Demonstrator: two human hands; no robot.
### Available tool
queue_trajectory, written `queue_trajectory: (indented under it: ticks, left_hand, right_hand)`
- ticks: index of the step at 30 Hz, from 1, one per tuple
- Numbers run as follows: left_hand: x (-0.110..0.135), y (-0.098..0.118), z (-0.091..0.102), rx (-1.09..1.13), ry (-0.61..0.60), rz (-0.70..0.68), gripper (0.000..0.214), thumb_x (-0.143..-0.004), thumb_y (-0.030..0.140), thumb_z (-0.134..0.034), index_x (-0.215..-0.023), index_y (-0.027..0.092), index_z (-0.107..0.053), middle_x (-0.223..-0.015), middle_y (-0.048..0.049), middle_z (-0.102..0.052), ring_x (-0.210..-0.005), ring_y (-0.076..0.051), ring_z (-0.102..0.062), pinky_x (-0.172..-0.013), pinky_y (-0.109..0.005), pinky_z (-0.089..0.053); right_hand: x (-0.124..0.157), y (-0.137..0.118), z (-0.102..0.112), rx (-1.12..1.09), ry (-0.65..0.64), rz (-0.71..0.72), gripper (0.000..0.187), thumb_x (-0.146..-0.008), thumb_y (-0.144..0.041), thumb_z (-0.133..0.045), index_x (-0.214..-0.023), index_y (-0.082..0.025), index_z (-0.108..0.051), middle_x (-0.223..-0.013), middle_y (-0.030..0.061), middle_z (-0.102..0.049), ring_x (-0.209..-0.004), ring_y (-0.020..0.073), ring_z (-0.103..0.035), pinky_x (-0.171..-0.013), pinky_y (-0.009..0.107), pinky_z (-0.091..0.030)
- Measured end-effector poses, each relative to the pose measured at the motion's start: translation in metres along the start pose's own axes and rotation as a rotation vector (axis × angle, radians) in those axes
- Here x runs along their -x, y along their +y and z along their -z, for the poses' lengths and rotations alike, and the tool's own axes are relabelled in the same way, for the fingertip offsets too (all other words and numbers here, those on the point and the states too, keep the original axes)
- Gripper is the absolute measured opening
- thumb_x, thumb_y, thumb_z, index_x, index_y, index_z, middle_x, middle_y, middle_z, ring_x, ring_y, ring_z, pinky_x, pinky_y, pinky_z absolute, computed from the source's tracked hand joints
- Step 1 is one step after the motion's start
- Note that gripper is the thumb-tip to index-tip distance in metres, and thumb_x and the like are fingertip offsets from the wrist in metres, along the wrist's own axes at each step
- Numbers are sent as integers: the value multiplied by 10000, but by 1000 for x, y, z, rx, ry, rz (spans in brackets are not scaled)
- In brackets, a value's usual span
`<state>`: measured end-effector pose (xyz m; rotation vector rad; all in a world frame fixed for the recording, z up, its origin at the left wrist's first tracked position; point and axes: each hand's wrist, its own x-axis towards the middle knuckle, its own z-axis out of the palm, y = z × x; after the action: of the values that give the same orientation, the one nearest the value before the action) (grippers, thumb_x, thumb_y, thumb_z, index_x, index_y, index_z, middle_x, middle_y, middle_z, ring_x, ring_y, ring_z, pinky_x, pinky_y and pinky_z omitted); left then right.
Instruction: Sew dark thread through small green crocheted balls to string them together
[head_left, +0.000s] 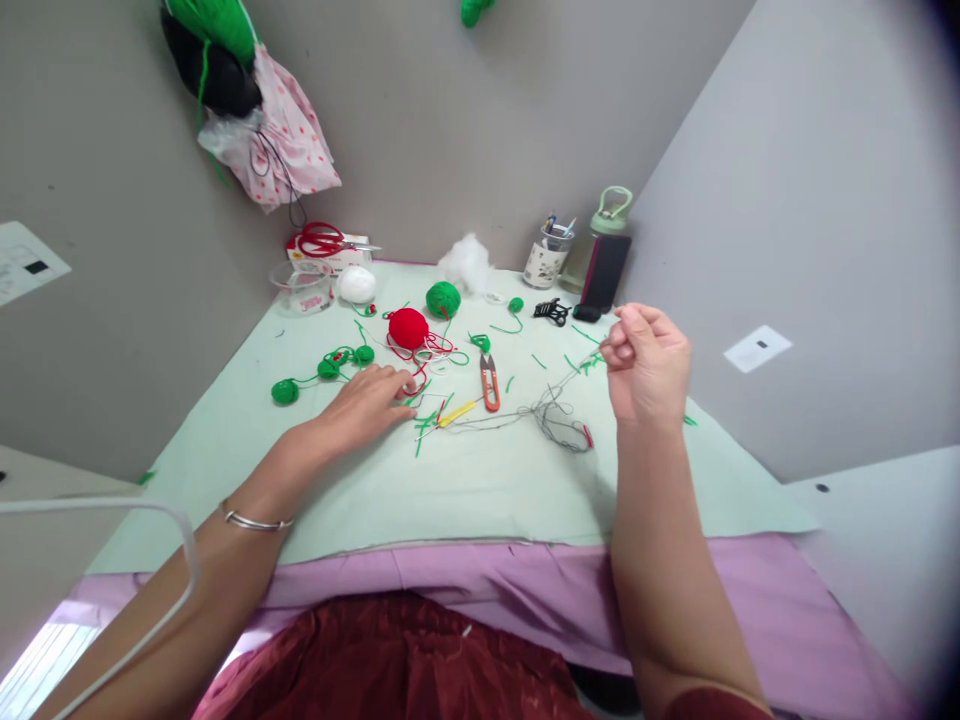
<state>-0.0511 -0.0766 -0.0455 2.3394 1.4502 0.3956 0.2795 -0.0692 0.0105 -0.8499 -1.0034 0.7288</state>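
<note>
**Right hand up with a pinched thread, left hand flat on the cloth.**
The right hand [646, 362] was closed, thumb and fingertip nipping a thin dark thread [559, 418] and held high, likely to draw the strand clear of its tangle at the hand's seven o'clock. The left hand [369, 400] lay open, fingers spread, seemingly steadying the red strands [420, 378] at its tips. Orange snips [489, 385] and a yellow hook [457, 413] sat between the hands, within easy reach. A red yarn ball [408, 328] and a green yarn ball [443, 298] waited at twelve o'clock on the pale green cloth [487, 490]. Grey walls [450, 120] cornered in behind.

Snips [490, 382] right of crochet hook [457, 413]
</note>
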Motion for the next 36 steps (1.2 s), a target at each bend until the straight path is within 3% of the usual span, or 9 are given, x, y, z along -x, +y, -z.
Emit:
queue_trajectory:
  ticks: [4, 8, 11, 13, 16, 20, 27, 31, 36]
  left_hand:
    - [-4, -8, 5, -49, 43, 25, 204, -924, 317, -462, -833, 219, -617, -900, -65, -651, -944, -264, -562, -812, -373, -400]
    - [0, -21, 24, -72, 205, 142, 213, -927, 364, -473, -945, 227, -634, -995, -75, -647, -1011, -278, -567, -831, -381, -410]
    - [-1, -8, 27, -42, 273, 135, 247, -903, 395, -536, -1049, 225, -640, -1057, -80, -634, -1025, -274, -569, -840, -378, -419]
    - [-4, 10, 19, 50, 205, 50, 225, -898, 409, -562, -983, 219, -647, -1035, -64, -649, -977, -246, -586, -840, -362, -429]
    - [-12, 38, -3, 55, -11, -51, 216, -888, 420, -584, -881, 213, -644, -946, -54, -673, -938, -248, -591, -811, -358, -428]
    - [-19, 55, -20, -47, -96, -65, 100, -851, 275, -555, -855, 209, -629, -862, -51, -682, -849, -246, -597, -727, -347, -398]
    - [-24, 45, 12, -76, -38, 57, 174, -871, 302, -526, -817, 218, -669, -887, -44, -709, -846, -246, -617, -670, -326, -371]
    - [-48, 59, 17, -57, 28, -105, 200, -910, 339, -542, -903, 219, -703, -994, -53, -715, -958, -252, -617, -755, -335, -411]
    - [-110, 99, -20, 8, -27, -359, 228, -903, 176, -526, -1007, 207, -727, -1024, -74, -705, -946, -226, -619, -778, -333, -434]
  right_hand:
    - [-9, -6, 19, -60, 81, 51, 185, -768, -293, -798, -764, -188, -645, -559, -62, -472, -457, 55, -347, -424, 199, -295]
    - [-19, -9, 41, -198, 175, 75, 148, -796, -276, -765, -777, -203, -638, -576, -76, -427, -454, 54, -317, -412, 187, -295]
    - [-24, -7, 53, -256, 174, 57, 149, -811, -279, -752, -786, -210, -621, -588, -85, -389, -449, 52, -313, -414, 192, -306]
    - [-26, -4, 57, -254, 147, 58, 168, -792, -293, -774, -789, -221, -622, -588, -84, -376, -447, 62, -314, -406, 215, -299]
    - [-26, -1, 57, -258, 125, 60, 197, -750, -309, -816, -787, -228, -640, -587, -77, -376, -453, 71, -297, -397, 239, -273]
    - [-29, 2, 59, -219, 109, 75, 210, -741, -340, -821, -790, -242, -642, -594, -74, -374, -449, 76, -286, -396, 264, -268]
    - [-26, -13, 74, -184, 139, 105, 203, -739, -389, -834, -750, -324, -643, -569, -46, -415, -486, 114, -294, -440, 332, -305]
    - [-21, -21, 72, -235, 96, 145, 201, -745, -419, -822, -790, -315, -656, -568, -47, -374, -497, 122, -295, -453, 330, -319]
    - [-14, -17, 53, -201, -108, 103, 211, -809, -429, -759, -763, -276, -621, -574, -61, -239, -482, 121, -231, -401, 280, -275]
